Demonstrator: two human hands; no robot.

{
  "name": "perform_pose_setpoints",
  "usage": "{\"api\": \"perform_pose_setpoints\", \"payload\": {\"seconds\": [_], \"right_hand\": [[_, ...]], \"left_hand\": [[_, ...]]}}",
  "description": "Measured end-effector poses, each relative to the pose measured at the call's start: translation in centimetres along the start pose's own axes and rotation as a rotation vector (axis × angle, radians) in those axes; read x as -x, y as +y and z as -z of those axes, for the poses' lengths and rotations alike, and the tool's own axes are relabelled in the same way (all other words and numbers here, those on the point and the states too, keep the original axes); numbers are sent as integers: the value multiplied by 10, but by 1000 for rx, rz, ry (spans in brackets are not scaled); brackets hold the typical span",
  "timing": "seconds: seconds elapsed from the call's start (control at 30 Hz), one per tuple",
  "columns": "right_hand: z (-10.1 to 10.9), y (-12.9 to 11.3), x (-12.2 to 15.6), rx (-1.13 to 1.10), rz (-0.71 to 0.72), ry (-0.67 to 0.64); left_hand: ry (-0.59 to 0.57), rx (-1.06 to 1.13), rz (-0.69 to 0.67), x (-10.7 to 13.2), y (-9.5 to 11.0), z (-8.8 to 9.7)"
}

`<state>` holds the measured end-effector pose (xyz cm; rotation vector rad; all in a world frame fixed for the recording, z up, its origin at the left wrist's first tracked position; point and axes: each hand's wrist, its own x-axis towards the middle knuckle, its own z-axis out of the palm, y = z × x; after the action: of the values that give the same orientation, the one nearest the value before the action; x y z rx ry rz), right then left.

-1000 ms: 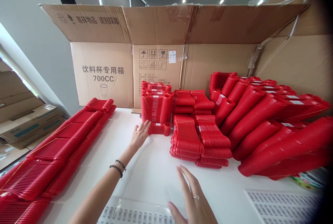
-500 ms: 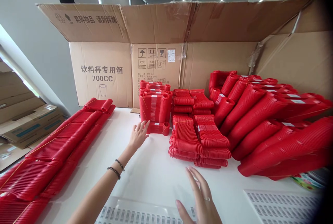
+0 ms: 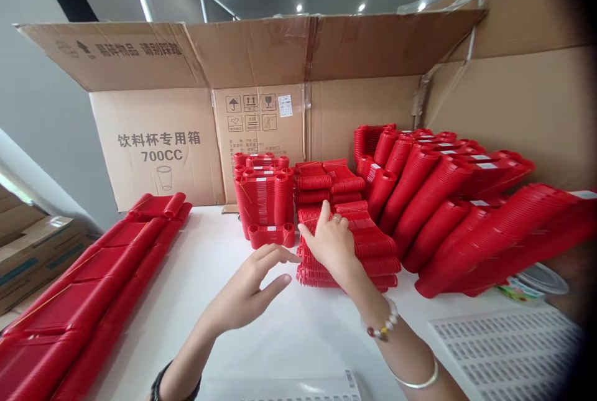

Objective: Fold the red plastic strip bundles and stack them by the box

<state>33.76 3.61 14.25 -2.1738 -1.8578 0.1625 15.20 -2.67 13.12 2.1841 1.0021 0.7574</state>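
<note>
My left hand [image 3: 252, 289] hovers over the white table, fingers half bent and thumb apart, with nothing in it. Its fingertips reach the left side of a low stack of red ribbed plastic bundles [image 3: 373, 242]; whether they touch is unclear. Above that stack is my right hand [image 3: 331, 240], index finger and thumb stretched out, the other fingers curled; no held thing shows. Just beyond my left hand, a small red piece with rolled ends [image 3: 272, 236] stands before taller upright red bundles [image 3: 261, 199]. Thin yellow bands and white labels show on some bundles.
Long red bundles [image 3: 88, 283] lie in a row at the left. Many more lean on the right [image 3: 438, 202]. Opened cardboard [image 3: 158, 109] walls the table's back. White label sheets [image 3: 508, 345] and a round lidded tub [image 3: 543, 280] are at the right.
My right hand has moved forward over the low stack. My left hand has drawn back from the small red piece and shifted right. The view has turned slightly right.
</note>
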Motion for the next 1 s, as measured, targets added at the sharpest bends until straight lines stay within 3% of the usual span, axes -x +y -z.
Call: {"api": "perform_pose_setpoints", "payload": {"seconds": [0.13, 0.4, 0.53, 0.67, 0.83, 1.0], "right_hand": [[-2, -17, -23, 89, -92, -70], [-4, -33, -65, 69, -328, -191], [-11, -37, -74, 67, -393, -266], [-14, -37, -75, 50, -442, -245], [-9, -35, -67, 42, -392, -206], [7, -26, -43, 41, -205, -78]], "left_hand": [[70, -22, 0, 14, -6, 13], [331, 40, -10, 13, -21, 30], [357, 48, -11, 14, -20, 30], [369, 52, -10, 14, -19, 29], [407, 97, 16, 14, -23, 33], [450, 158, 62, 16, -28, 39]]}}
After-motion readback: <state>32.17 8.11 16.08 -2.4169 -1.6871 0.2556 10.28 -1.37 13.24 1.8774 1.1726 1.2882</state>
